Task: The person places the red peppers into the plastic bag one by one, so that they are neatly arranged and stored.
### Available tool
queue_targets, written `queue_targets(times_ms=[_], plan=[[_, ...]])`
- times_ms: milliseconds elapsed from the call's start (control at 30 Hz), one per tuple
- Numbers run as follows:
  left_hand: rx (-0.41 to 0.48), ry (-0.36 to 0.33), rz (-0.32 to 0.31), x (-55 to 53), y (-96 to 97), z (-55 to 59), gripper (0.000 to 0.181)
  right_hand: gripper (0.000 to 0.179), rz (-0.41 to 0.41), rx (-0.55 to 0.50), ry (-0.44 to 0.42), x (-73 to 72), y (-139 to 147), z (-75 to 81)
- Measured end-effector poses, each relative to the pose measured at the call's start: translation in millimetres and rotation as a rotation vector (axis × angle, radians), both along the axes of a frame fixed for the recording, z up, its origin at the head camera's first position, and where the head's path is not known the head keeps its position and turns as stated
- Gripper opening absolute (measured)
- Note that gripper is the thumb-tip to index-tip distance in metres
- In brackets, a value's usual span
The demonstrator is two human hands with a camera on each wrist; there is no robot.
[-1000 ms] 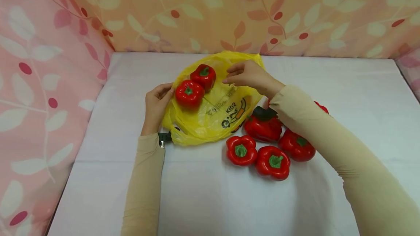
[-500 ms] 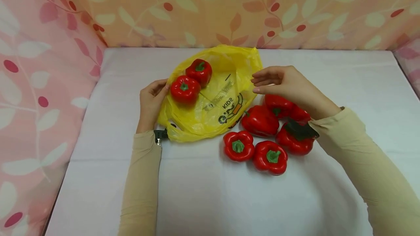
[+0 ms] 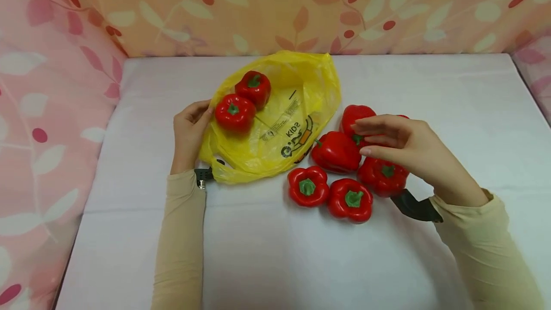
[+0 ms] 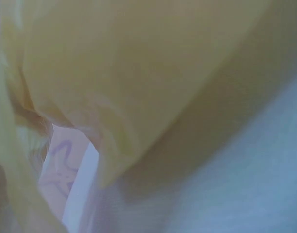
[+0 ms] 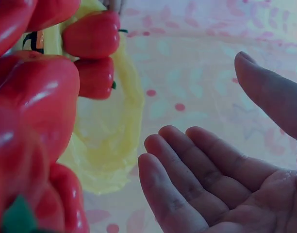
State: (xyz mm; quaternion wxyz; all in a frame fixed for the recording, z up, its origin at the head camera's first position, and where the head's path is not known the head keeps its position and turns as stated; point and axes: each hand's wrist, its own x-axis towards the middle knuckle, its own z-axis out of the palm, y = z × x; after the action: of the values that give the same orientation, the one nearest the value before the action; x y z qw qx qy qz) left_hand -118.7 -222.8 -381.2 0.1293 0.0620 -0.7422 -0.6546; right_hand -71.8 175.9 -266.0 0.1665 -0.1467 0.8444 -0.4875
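A yellow plastic bag (image 3: 275, 142) lies with its mouth spread, two red bell peppers (image 3: 235, 113) inside near its left side. At that left edge my left hand (image 3: 189, 126) pinches the bag's rim between thumb and fingers. In the left wrist view the bag's plastic (image 4: 129, 73) fills much of the picture and hides the fingers. My right hand (image 3: 404, 145) hovers over the loose red bell peppers (image 3: 337, 152) right of the bag, holding nothing. The right wrist view has its fingers (image 5: 187, 167) extended and the thumb apart, beside the peppers.
Two more peppers (image 3: 350, 200) stand stem-up at the front of the group, and another (image 3: 384, 176) sits below the right hand. A white cloth (image 3: 258, 252) covers the table. Floral fabric walls (image 3: 267, 8) rise behind and at the left.
My right hand has moved from above the bag, rightward and toward me, to above the loose peppers. My left hand stays at the bag's rim. The head view has shifted slightly.
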Motion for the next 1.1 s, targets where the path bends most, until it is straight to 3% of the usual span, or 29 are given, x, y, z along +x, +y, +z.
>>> queue_targets(times_ms=[300,467,633,833,1100], plan=[[0.046,-0.024,-0.011,5.2,-0.2,1.4,0.023,0.039,-0.114,-0.001,0.039,9.7,19.0,-11.2],[0.033,-0.007,-0.011,4.7,-0.5,0.0,0.022,0.041,-0.162,0.069,0.050,11.3,33.2,-13.4],[0.021,0.012,-0.008,0.6,0.9,2.1,0.021,0.044,-0.174,0.158,0.063,14.0,43.3,-16.1],[0.033,0.010,-0.009,-1.0,1.5,3.0,0.021,0.045,-0.192,0.192,0.030,20.1,53.0,-23.8],[0.019,0.005,0.000,0.3,0.8,2.8,0.021,0.044,-0.127,0.267,-0.003,19.8,58.5,-27.6]])
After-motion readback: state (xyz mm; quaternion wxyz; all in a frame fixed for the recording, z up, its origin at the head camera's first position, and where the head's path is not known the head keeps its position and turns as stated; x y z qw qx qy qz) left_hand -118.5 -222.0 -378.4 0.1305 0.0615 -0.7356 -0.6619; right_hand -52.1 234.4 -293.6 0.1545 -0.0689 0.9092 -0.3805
